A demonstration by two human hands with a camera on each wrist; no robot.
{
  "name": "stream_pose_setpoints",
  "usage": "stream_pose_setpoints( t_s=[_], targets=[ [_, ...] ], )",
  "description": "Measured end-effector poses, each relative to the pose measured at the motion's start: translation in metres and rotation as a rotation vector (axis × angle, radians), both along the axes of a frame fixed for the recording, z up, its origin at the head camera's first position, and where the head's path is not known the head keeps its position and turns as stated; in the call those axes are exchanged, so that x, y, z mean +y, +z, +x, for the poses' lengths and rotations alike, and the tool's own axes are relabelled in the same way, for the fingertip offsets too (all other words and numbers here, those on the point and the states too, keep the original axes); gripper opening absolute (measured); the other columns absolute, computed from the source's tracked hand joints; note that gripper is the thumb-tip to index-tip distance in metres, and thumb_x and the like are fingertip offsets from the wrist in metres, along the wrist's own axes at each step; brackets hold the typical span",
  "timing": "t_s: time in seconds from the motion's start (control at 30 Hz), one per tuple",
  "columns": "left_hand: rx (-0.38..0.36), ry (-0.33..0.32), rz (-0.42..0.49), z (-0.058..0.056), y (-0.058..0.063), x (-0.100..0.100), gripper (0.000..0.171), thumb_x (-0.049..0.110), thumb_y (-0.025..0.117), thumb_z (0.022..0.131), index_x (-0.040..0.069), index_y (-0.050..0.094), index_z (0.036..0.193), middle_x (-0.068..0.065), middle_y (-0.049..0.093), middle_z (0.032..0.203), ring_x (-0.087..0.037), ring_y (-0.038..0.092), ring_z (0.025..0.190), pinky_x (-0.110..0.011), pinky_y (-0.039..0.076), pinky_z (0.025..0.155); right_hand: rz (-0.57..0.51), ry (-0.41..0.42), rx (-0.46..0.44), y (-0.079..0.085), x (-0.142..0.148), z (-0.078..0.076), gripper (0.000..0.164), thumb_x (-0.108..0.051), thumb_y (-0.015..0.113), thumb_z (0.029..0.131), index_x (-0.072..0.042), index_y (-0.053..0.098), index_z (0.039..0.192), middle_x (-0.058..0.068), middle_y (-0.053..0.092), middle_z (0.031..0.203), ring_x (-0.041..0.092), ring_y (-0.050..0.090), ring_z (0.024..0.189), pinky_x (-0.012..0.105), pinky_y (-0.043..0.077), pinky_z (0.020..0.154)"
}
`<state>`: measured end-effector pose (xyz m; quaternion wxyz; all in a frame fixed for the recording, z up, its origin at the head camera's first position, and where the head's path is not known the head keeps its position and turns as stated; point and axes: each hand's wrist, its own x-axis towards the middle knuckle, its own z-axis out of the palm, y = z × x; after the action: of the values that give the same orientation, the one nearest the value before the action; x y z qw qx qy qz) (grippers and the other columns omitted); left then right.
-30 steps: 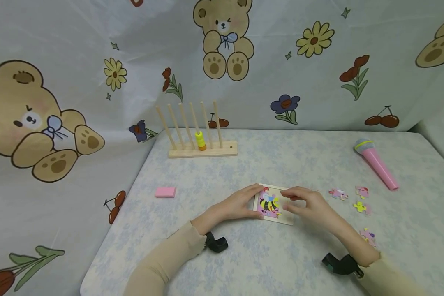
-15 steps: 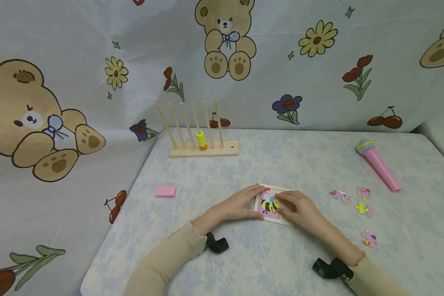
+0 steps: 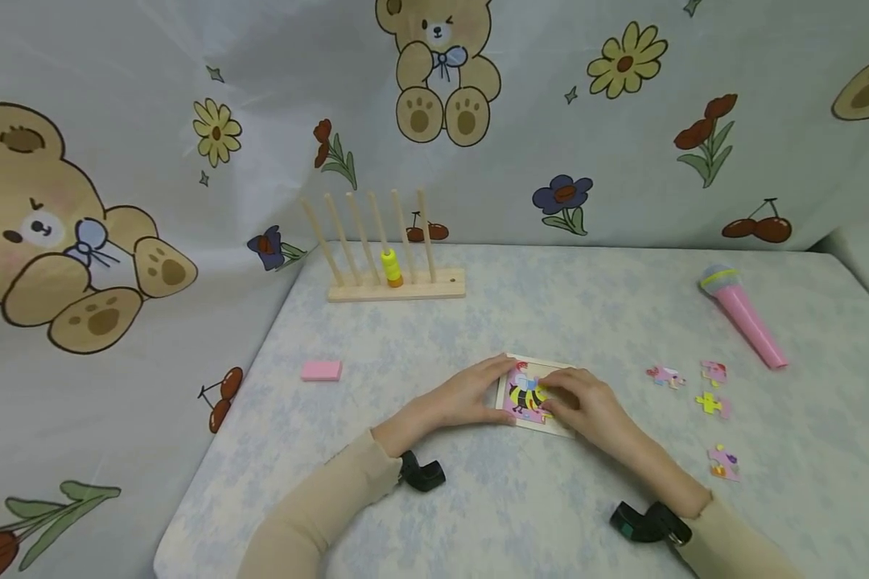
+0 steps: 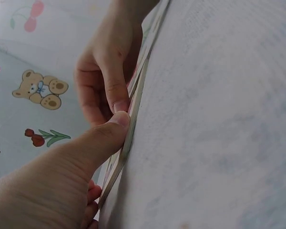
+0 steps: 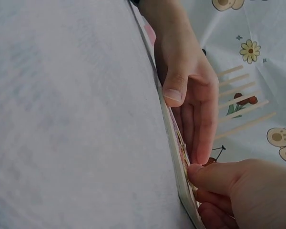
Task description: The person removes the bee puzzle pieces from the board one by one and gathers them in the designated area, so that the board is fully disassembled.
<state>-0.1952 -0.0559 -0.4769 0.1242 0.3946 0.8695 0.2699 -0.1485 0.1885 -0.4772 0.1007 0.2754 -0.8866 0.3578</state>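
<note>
In the head view, a small wooden puzzle tray point(image 3: 543, 428) lies mid-table, its left part filled with a pink bee picture point(image 3: 525, 400). My left hand point(image 3: 463, 396) holds the tray's left side, thumb at the near corner and fingers at the far one. Over the picture's right edge, my right hand point(image 3: 597, 408) pinches a puzzle piece with yellow on it point(image 3: 542, 392), mostly hidden by the fingertips. From the left wrist view, the left thumb point(image 4: 119, 119) presses the tray's edge close to the right thumb. The right wrist view shows both hands low over the tray.
Several loose puzzle pieces lie to the right, among them a yellow and pink one point(image 3: 711, 404) and a lower pink one point(image 3: 724, 464). A pink microphone point(image 3: 749, 322) is beyond them. Left are a pink block point(image 3: 322, 371) and a wooden peg stand point(image 3: 398, 293) with yellow and orange beads.
My right hand has moved left from the tray's right part onto the bee picture, then stayed nearly still. The left hand keeps its hold, and the head view has shifted slightly.
</note>
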Motion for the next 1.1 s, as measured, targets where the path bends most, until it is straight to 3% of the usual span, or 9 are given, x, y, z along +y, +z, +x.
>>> stream_pose_setpoints(
  t_s=[0.2,0.5,0.73,0.93,1.1],
  targets=[
    [0.018,0.001,0.011,-0.0063,0.0046,-0.0029,0.089,0.051,0.068,0.083,0.012,0.025,0.15,-0.004,0.025,0.153,-0.014,0.017,0.14,-0.032,0.022,0.11,-0.035,-0.016,-0.031,0.0041,-0.003,-0.0067,0.032,-0.006,0.077,0.078,-0.004,0.067,0.108,0.006,0.063,0.11,0.024,0.055,0.106,0.041,0.044,0.087],
    [0.004,-0.008,0.027,-0.0041,0.0038,-0.0029,0.087,0.049,0.068,0.083,0.012,0.026,0.15,-0.005,0.025,0.153,-0.015,0.017,0.14,-0.033,0.022,0.11,-0.07,-0.029,-0.037,0.0031,-0.0065,-0.0024,0.032,-0.005,0.079,0.076,-0.004,0.065,0.105,0.003,0.06,0.108,0.019,0.056,0.101,0.015,0.038,0.088],
    [-0.003,-0.015,0.04,-0.0023,0.0015,-0.0018,0.087,0.048,0.068,0.083,0.011,0.026,0.15,-0.005,0.026,0.153,-0.016,0.018,0.14,-0.033,0.022,0.11,-0.075,-0.016,-0.015,-0.0018,-0.006,-0.0008,0.033,-0.003,0.079,0.075,-0.003,0.065,0.106,0.003,0.059,0.108,0.015,0.061,0.092,0.025,0.048,0.081],
    [-0.014,-0.015,0.035,-0.0009,0.0015,-0.0022,0.087,0.048,0.068,0.083,0.011,0.027,0.149,-0.005,0.025,0.153,-0.016,0.017,0.14,-0.033,0.023,0.11,-0.069,-0.007,0.015,-0.0043,-0.007,-0.0006,0.032,-0.002,0.079,0.075,-0.003,0.067,0.105,0.004,0.061,0.106,0.016,0.061,0.092,0.027,0.049,0.081],
    [-0.012,-0.018,0.04,-0.0006,0.002,-0.0023,0.086,0.048,0.069,0.083,0.01,0.027,0.149,-0.006,0.026,0.153,-0.017,0.018,0.14,-0.034,0.023,0.11,-0.094,-0.018,-0.012,-0.005,-0.0064,-0.0012,0.031,0.0,0.078,0.075,-0.002,0.067,0.104,0.005,0.061,0.106,0.017,0.062,0.091,0.03,0.05,0.08]
  ],
)
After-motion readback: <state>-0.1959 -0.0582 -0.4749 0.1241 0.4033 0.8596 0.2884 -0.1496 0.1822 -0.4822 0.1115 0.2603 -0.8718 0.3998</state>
